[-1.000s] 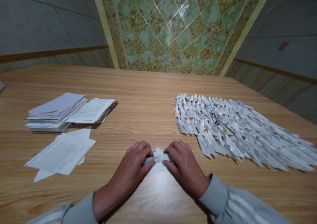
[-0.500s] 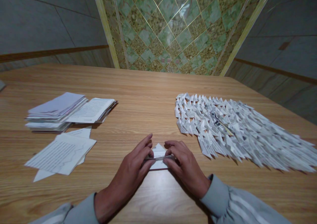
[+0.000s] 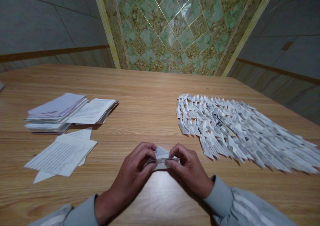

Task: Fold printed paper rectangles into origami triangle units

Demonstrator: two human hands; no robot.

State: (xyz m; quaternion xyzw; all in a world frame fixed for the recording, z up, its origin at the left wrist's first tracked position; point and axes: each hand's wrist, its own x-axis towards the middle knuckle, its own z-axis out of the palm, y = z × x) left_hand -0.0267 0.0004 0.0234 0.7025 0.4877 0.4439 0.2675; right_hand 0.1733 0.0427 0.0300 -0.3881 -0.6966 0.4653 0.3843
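Between my two hands, near the front of the wooden table, is a folded piece of paper with a pointed top and a creased flap along its lower part. My left hand pinches its left side between thumb and fingers. On the right side, thumb and index finger of my right hand grip the same flap. The fingers hide both ends of the paper. Printed marks show near its point.
Many folded paper pieces stand in packed rows on the right. At left are a tall paper stack, a smaller printed stack and loose printed sheets. A green tiled wall rises behind the table.
My fingers have curled in tighter on the folded paper, the left index finger no longer stretched out. The paper's flap has lifted and the piece is slightly tilted.
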